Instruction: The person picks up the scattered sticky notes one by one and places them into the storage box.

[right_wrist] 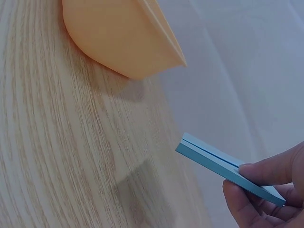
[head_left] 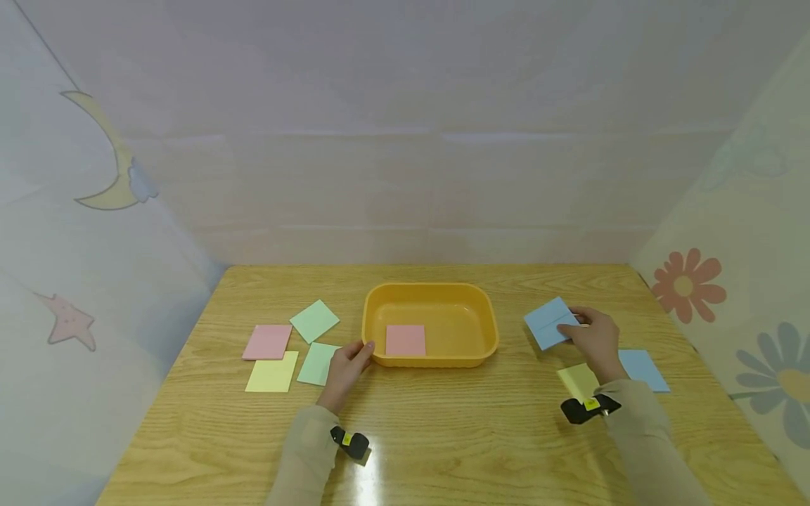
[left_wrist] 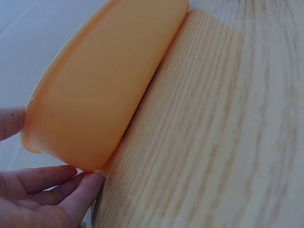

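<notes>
Pale backdrop [head_left: 405, 183] behind, wooden table [head_left: 462, 436] below, and here's the yellow tray [head_left: 436, 362] lying lengthwise left to right, the left hand [head_left: 346, 369] gripping its near-left corner between thumb and fingers. Over to its right, the right hand [head_left: 595, 339] has thumb and fingers clamped on the squarish blue pad [head_left: 548, 323], up off the table, turned askew, one corner pointing at the tray.

Smooth plastic tray [head_left: 465, 325], matt paper pads [head_left: 550, 323]
</notes>
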The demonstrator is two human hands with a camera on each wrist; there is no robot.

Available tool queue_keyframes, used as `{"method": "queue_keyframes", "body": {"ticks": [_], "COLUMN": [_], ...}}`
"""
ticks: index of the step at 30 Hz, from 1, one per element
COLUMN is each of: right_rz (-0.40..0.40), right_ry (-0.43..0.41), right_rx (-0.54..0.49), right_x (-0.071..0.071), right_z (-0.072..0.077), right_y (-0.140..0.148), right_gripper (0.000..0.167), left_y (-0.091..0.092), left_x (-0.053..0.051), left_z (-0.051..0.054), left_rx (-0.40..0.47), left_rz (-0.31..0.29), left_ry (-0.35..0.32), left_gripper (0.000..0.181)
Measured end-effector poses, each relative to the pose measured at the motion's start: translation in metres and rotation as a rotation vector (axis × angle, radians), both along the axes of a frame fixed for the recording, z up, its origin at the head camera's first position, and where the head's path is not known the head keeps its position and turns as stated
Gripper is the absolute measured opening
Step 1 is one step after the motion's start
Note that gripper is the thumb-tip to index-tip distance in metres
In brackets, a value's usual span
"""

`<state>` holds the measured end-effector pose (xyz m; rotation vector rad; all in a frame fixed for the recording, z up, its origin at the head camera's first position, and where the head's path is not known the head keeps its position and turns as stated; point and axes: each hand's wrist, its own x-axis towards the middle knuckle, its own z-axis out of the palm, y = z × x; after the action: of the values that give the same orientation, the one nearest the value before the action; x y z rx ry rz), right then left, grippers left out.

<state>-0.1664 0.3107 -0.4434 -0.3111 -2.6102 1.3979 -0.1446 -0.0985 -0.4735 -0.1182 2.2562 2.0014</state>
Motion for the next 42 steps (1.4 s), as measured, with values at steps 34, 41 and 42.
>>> {"method": "queue_keyframes", "body": {"ticks": [34,41,42], "right_rz": [0.043,0.063,0.065], "right_ry": [0.039,0.032,0.030], "right_rx": [-0.005,-0.030,-0.033], "right_x": [0.001,0.001,0.002], "right_z": [0.016,0.017,0.017], "right_y": [-0.021,-0.025,-0.025], "right_gripper": [0.048,0.049,0.049], "left_y": [-0.001,-0.001,-0.001], "left_x": [0.000,0.001,0.001], "left_z": [-0.002,-0.002,-0.002], "left_rx": [0.021,0.019,0.018], "left_rz": [-0.014,-0.012,-0.012], "left_ry": [0.017,0.032,0.036], "left_gripper": [0.047,0.047,0.047]}}
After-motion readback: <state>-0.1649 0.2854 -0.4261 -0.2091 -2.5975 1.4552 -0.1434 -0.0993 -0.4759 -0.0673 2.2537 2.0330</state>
